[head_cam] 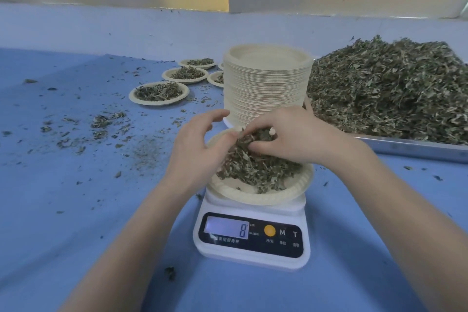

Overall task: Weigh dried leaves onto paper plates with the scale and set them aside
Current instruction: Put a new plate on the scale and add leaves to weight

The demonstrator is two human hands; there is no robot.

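White plastic formed the scale (253,233), on which a paper plate (266,192) of dried leaves (255,170) was set. A clump of leaves was grasped by the right hand (286,137), while the left hand (200,149), fingers loosely spread, was rested against the heap. Filled plates (159,94) were seen beyond, left of a plate stack (266,83).

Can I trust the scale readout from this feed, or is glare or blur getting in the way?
Head view: the scale display is backlit and reads 8, slightly soft but free of glare; lighting is even with soft shadows; the left hand and right hand over the paper plate show slight motion blur; wide-angle distortion bends the tray edge and the far wall.
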